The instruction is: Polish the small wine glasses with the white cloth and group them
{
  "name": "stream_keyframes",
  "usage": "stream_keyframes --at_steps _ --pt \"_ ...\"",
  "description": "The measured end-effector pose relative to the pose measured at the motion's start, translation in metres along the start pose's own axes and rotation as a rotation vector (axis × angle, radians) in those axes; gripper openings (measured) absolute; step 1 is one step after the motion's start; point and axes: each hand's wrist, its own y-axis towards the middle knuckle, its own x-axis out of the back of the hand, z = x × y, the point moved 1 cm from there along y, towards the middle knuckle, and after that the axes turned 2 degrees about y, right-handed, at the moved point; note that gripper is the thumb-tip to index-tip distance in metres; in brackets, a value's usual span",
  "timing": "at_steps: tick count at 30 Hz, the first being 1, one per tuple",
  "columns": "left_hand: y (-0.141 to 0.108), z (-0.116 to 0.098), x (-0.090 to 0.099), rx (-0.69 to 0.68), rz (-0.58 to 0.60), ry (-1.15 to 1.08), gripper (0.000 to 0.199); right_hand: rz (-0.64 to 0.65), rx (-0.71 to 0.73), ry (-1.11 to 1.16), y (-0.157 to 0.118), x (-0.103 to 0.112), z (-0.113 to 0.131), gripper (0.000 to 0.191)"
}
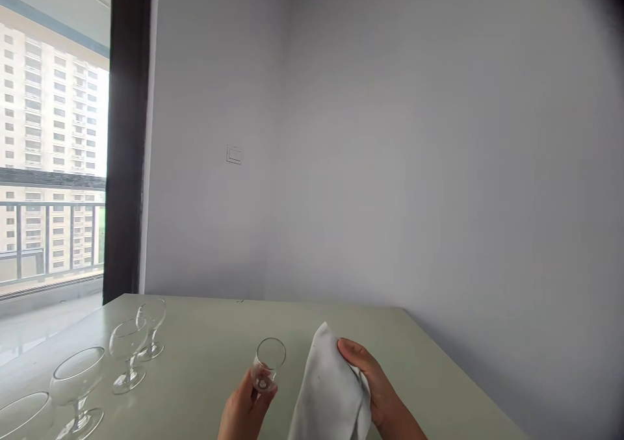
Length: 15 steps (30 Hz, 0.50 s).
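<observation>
Glass vessel (267, 367) grasped in left hand (244, 409); white cloth (327, 388) gripped by right hand (373, 380); 4 stemmed glasses (128, 341) stand leftward.

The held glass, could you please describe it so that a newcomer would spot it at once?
Start at the pale green table, low in the view. There the left grip holds a clear glass, left of the white cloth in the right grip. The other glasses stand at the table's left; this one alone is held.

The hands (244, 411) hold a glass (266, 370) and white cloth (327, 388).
</observation>
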Motion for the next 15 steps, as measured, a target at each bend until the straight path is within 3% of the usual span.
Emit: stream_keyframes --at_steps 3,7,11,15 --pt "0.002 -0.002 0.006 0.004 -0.045 0.084 0.018 0.044 0.017 0.007 -0.004 -0.017 0.015 0.021" --pt "0.000 -0.005 0.011 -0.152 -0.113 0.141 0.010 0.028 0.054 -0.006 -0.008 -0.038 0.016 0.019" --pt "0.003 -0.002 0.015 -0.245 -0.063 0.191 0.012 0.000 0.079 -0.104 -0.008 -0.051 -0.009 0.024" --pt "0.008 -0.002 0.023 -0.232 -0.053 0.258 0.013 0.121 0.108 -0.411 -0.003 -0.054 -0.045 0.036"
